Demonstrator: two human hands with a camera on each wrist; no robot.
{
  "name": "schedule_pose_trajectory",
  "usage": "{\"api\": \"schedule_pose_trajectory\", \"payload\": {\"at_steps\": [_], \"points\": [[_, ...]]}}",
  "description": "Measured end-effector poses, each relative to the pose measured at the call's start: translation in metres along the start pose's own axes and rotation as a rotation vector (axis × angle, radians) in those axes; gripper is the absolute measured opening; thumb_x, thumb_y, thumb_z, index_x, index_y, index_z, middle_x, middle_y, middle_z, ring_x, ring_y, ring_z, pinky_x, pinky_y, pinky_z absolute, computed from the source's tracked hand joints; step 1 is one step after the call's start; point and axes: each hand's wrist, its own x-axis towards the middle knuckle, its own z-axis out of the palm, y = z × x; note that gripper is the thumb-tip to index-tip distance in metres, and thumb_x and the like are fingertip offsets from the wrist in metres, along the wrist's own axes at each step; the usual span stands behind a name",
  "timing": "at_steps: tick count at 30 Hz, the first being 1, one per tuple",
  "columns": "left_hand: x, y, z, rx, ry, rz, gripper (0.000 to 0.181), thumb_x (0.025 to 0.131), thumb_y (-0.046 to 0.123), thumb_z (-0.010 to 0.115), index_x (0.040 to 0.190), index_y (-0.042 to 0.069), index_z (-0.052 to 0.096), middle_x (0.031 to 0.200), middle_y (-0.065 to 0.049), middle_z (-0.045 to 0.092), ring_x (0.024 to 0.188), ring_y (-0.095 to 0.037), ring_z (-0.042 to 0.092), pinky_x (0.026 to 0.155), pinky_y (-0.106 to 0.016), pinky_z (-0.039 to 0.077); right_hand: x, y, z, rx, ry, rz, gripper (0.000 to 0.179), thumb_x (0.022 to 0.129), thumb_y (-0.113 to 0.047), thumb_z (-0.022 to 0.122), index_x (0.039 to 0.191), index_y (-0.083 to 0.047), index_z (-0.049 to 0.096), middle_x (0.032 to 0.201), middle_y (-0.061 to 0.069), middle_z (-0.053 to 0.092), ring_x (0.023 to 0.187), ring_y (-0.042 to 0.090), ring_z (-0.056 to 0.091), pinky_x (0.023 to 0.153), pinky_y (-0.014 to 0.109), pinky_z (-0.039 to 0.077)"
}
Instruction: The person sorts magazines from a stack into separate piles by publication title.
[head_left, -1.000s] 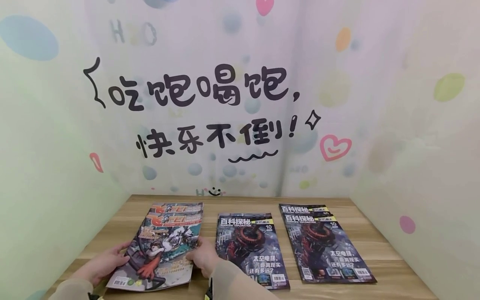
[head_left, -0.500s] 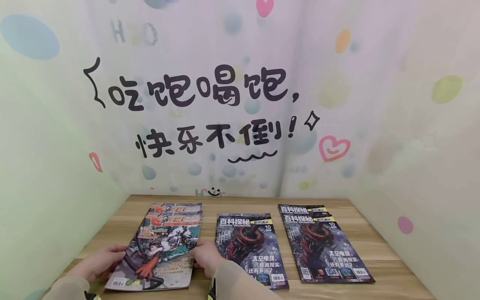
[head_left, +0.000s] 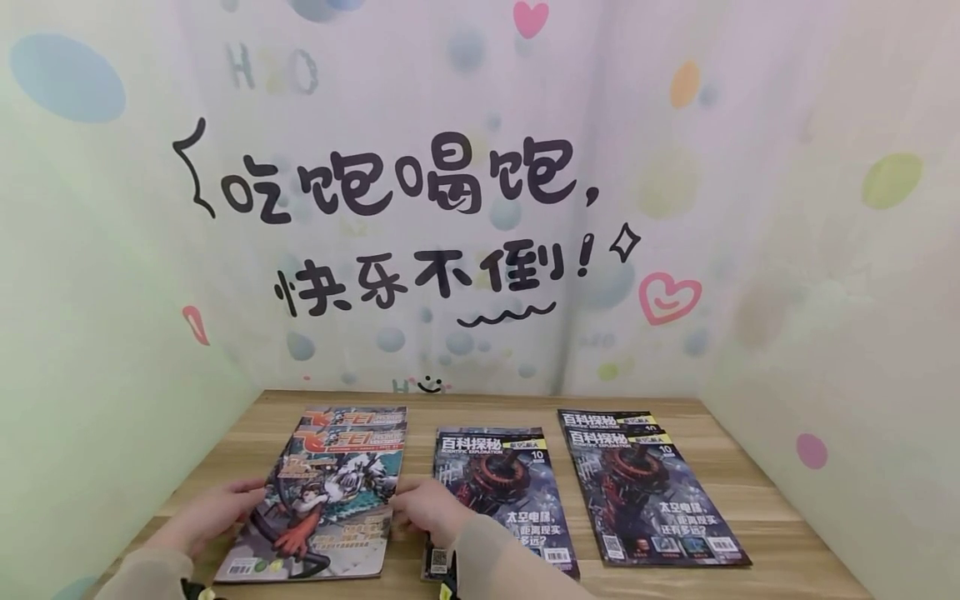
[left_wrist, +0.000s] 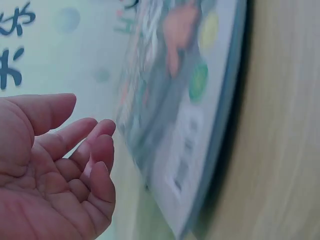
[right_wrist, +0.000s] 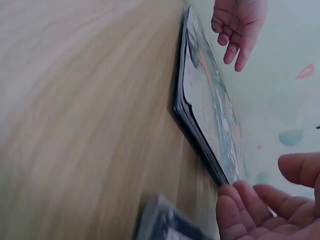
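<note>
On the left of the wooden table lies a magazine with an orange title, overlapping another magazine whose top strip shows behind it. My left hand is beside its left edge, fingers loosely bent and holding nothing; in the left wrist view the hand appears just off the cover. Along the right edge is my right hand, also relaxed, partly over a dark magazine in the middle. Its fingertips are close to the left magazine's edge; whether they touch cannot be told.
To the right lies another dark magazine, overlapping one behind it. A strip of another magazine shows behind the middle one. Pale printed walls enclose the table at the back and both sides.
My right hand has drawn slightly right, off the left magazine's edge, and now hovers over more of the middle one. My left hand's fingers have eased off the cover. The magazines have hardly moved.
</note>
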Motion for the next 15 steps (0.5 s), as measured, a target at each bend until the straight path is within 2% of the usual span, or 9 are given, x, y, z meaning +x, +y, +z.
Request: {"api": "schedule_pose_trajectory", "payload": {"at_steps": [3,7,9,10,11,12,13,15], "points": [[0.000,0.013,0.008,0.021,0.007,0.010,0.058,0.097,0.028,0.053,0.138,-0.011,0.040,0.118,-0.028,0.054,0.099,-0.031,0.053,0.076,-0.038,0.047,-0.001,0.002,-0.013,-0.020,-0.023,-0.020,0.033,0.091,-0.009,0.059,0.121,0.004,0.061,0.087,0.005,0.061,0.072,0.015,0.053,0.060,0.027,0.046],[0.000,0.032,0.024,0.046,-0.003,0.028,0.057,0.096,0.031,0.056,0.138,-0.006,0.044,0.126,-0.030,0.051,0.105,-0.033,0.053,0.081,-0.044,0.046,-0.003,0.007,-0.031,-0.055,-0.017,-0.055,0.035,0.090,-0.009,0.059,0.123,0.004,0.060,0.089,0.009,0.063,0.074,0.018,0.056,0.063,0.030,0.048],[0.000,0.039,0.033,0.046,-0.006,0.045,0.055,0.096,0.030,0.057,0.137,-0.004,0.047,0.118,-0.026,0.056,0.100,-0.031,0.054,0.080,-0.044,0.046,-0.004,0.009,-0.040,-0.080,-0.007,-0.071,0.035,0.091,-0.011,0.059,0.123,0.003,0.062,0.090,0.009,0.064,0.075,0.019,0.057,0.064,0.032,0.048],[0.000,0.042,0.038,0.046,-0.007,0.058,0.053,0.095,0.029,0.057,0.136,-0.004,0.048,0.115,-0.022,0.057,0.096,-0.026,0.055,0.079,-0.042,0.046,-0.005,0.009,-0.045,-0.093,-0.004,-0.079,0.034,0.092,-0.011,0.059,0.123,0.002,0.062,0.092,0.009,0.064,0.076,0.020,0.057,0.064,0.033,0.048],[0.000,0.045,0.044,0.042,-0.021,0.069,0.052,0.096,0.028,0.057,0.136,-0.004,0.049,0.105,-0.019,0.059,0.088,-0.024,0.056,0.078,-0.041,0.047,-0.006,0.010,-0.050,-0.098,-0.003,-0.085,0.034,0.092,-0.012,0.059,0.123,0.002,0.062,0.094,0.009,0.065,0.077,0.020,0.058,0.065,0.034,0.049],[0.000,0.048,0.049,0.031,-0.039,0.084,0.051,0.096,0.027,0.056,0.136,-0.004,0.049,0.093,-0.015,0.059,0.076,-0.021,0.055,0.071,-0.042,0.049,-0.007,0.010,-0.055,-0.105,-0.003,-0.090,0.034,0.093,-0.013,0.059,0.123,0.002,0.062,0.097,0.009,0.065,0.080,0.020,0.059,0.068,0.036,0.050],[0.000,0.050,0.054,0.020,-0.053,0.099,0.050,0.096,0.026,0.057,0.136,-0.004,0.049,0.093,-0.013,0.060,0.066,-0.020,0.053,0.065,-0.045,0.050,-0.008,0.011,-0.060,-0.110,-0.003,-0.095,0.034,0.093,-0.013,0.059,0.123,0.002,0.062,0.100,0.009,0.065,0.082,0.021,0.059,0.069,0.037,0.050],[-0.001,0.057,0.067,-0.026,-0.076,0.107,0.049,0.095,0.024,0.057,0.136,-0.004,0.050,0.100,-0.014,0.062,0.070,-0.020,0.057,0.069,-0.047,0.052,-0.011,0.012,-0.069,-0.120,0.007,-0.103,0.033,0.094,-0.014,0.059,0.123,0.002,0.062,0.103,0.009,0.065,0.083,0.020,0.058,0.071,0.038,0.051]]}}
